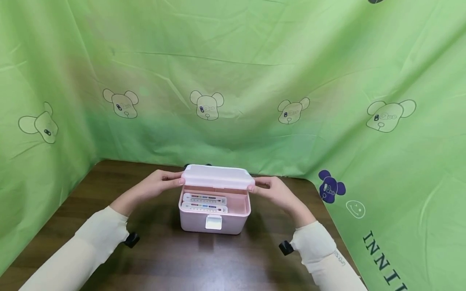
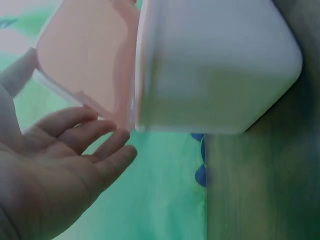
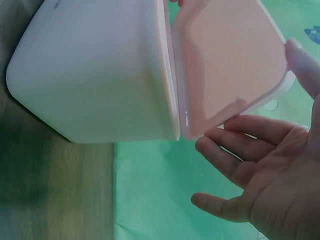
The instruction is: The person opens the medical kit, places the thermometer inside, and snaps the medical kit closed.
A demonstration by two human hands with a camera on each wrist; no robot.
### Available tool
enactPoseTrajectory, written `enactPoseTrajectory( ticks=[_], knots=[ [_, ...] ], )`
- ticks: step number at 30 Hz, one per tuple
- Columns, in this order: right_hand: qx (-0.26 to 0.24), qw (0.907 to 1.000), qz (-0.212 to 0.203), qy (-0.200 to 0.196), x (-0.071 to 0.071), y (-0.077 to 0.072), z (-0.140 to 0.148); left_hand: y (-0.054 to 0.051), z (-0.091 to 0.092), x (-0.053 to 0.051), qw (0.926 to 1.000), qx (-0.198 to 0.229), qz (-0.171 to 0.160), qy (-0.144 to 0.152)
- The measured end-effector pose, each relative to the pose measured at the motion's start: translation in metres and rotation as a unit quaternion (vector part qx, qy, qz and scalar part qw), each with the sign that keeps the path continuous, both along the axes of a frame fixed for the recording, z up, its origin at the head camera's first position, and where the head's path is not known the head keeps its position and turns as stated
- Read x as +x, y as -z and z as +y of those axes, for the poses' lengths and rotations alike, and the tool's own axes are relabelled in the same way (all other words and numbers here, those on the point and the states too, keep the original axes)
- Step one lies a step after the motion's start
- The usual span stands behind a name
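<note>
A pink storage box [image 1: 210, 223] sits on the table with its lid [image 1: 218, 176] raised and tilted back. My left hand [image 1: 156, 185] holds the lid's left edge, thumb at the front corner and fingers along the side. At the opposite edge, my right hand [image 1: 273, 192] grips the lid the same way. Both wrist views show the lid's pale inner face between thumb and fingers, beside the box wall [image 2: 215, 65]. Inside the box, two white thermometer-like strips with printed scales [image 1: 204, 207] lie side by side toward the left. A white latch [image 1: 213, 222] hangs at the box's front.
The dark wooden table [image 1: 174, 262] extends around the box. Green cloth [image 1: 247, 81] printed with bear heads hangs behind and along both sides. Black wrist-worn devices [image 1: 132, 240] show below the sleeves. Something dark peeks out behind the lid, mostly hidden.
</note>
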State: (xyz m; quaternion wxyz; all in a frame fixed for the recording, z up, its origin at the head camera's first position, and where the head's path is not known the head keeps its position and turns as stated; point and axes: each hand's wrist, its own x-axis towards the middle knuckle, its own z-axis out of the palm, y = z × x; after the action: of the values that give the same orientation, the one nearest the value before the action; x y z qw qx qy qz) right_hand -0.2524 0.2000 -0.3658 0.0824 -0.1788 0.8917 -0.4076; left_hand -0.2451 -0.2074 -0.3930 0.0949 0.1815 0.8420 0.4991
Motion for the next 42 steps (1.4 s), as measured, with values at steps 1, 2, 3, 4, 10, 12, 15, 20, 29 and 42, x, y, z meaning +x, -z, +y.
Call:
enactPoseTrajectory(
  ticks=[1, 2, 3, 4, 10, 12, 15, 20, 29, 42],
  knots=[
    [0.004, 1.0, 0.005, 0.007, 0.003, 0.0, -0.001, 0.001, 0.001, 0.004, 1.0, 0.005, -0.002, -0.007],
    [0.008, 0.9998, 0.011, 0.015, 0.007, 0.0, -0.002, 0.003, 0.003, 0.008, 0.9998, 0.012, -0.005, -0.015],
    [0.013, 0.9995, 0.019, 0.02, 0.011, 0.0, -0.003, 0.004, 0.004, 0.012, 0.9995, 0.017, -0.007, -0.025],
    [0.017, 0.9991, 0.027, 0.028, 0.015, 0.001, -0.005, 0.006, 0.006, 0.016, 0.9992, 0.022, -0.007, -0.034],
    [0.007, 0.9939, 0.059, 0.093, 0.035, 0.007, -0.017, 0.012, 0.018, 0.037, 0.9927, 0.061, 0.005, -0.104],
    [-0.004, 0.991, 0.066, 0.116, 0.04, 0.01, -0.02, 0.014, 0.023, 0.042, 0.9896, 0.076, 0.01, -0.121],
    [-0.022, 0.9857, 0.076, 0.149, 0.046, 0.017, -0.024, 0.017, 0.028, 0.048, 0.9852, 0.099, 0.01, -0.139],
    [-0.06, 0.9767, 0.09, 0.185, 0.05, 0.032, -0.027, 0.026, 0.033, 0.052, 0.9772, 0.14, 0.003, -0.16],
    [-0.11, 0.9634, 0.125, 0.21, 0.042, 0.063, -0.036, 0.058, 0.043, 0.048, 0.9565, 0.223, 0.027, -0.186],
    [-0.11, 0.9552, 0.142, 0.235, 0.023, 0.073, -0.043, 0.068, 0.052, 0.027, 0.9524, 0.221, 0.068, -0.198]
  ],
)
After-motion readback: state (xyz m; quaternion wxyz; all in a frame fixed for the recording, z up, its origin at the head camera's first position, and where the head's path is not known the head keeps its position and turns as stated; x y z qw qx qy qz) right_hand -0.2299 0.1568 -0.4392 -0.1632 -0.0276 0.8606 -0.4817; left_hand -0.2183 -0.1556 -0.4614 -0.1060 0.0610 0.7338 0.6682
